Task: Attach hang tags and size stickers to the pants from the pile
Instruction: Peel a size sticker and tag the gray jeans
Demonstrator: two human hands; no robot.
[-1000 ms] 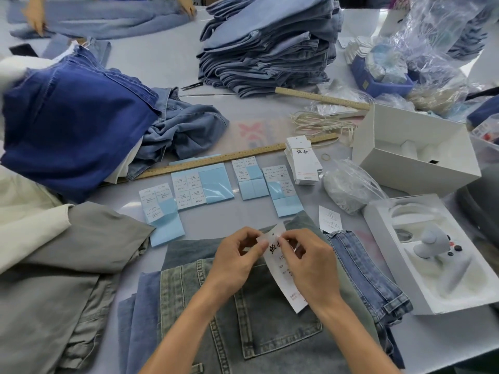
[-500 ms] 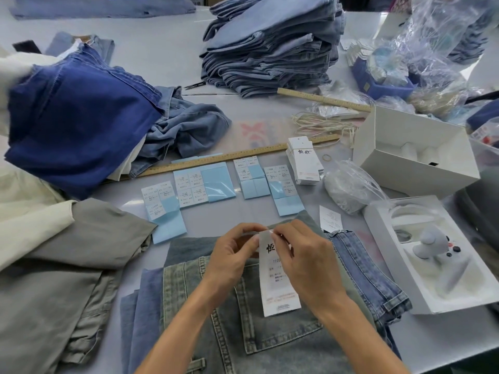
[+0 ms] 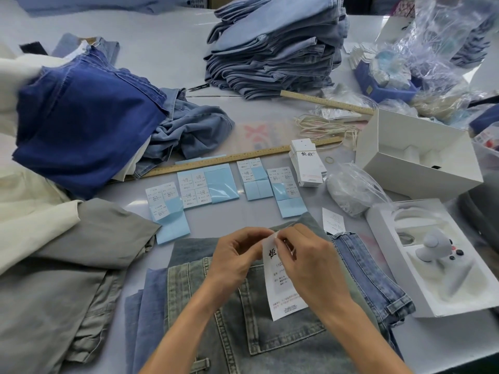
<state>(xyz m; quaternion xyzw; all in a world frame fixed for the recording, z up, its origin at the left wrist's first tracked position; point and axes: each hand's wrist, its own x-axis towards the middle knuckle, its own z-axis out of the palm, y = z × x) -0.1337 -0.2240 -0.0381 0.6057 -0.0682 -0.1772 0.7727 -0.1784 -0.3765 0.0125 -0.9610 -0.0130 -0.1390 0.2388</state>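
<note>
White hang tag (image 3: 280,290) with black printed characters, held upright over grey-green washed jeans (image 3: 270,336) at near centre of table (image 3: 162,41). Top edge of tag pinched from both sides: left hand (image 3: 237,261) with thumb and forefinger curled onto upper left corner, right hand (image 3: 307,265) with fingertips curled onto upper right edge and covering part of the print. Lower end of tag free, lying against back pocket of jeans. Whether any string passes through the tag, not discernible.

Beneath grey-green jeans, further folded denim: lighter blue layers at left, darker blue pair (image 3: 370,273) at right with a second small white tag (image 3: 333,221) at its waistband.

Beyond the hands, four light blue backing sheets with white size stickers (image 3: 194,190) in a row, just in front of long wooden ruler (image 3: 243,159). Stack of unused hang tags (image 3: 307,164) at right end of ruler, cream strings (image 3: 324,126) behind it, clear plastic bag (image 3: 353,191) beside it.

At right, open white box (image 3: 415,160) and white tray with grey device (image 3: 434,247). At far centre, tall pile of folded light blue pants (image 3: 275,47), with second ruler (image 3: 326,102) at its base. At left, dark blue garment (image 3: 86,122), cream cloth and grey garment (image 3: 62,279).
</note>
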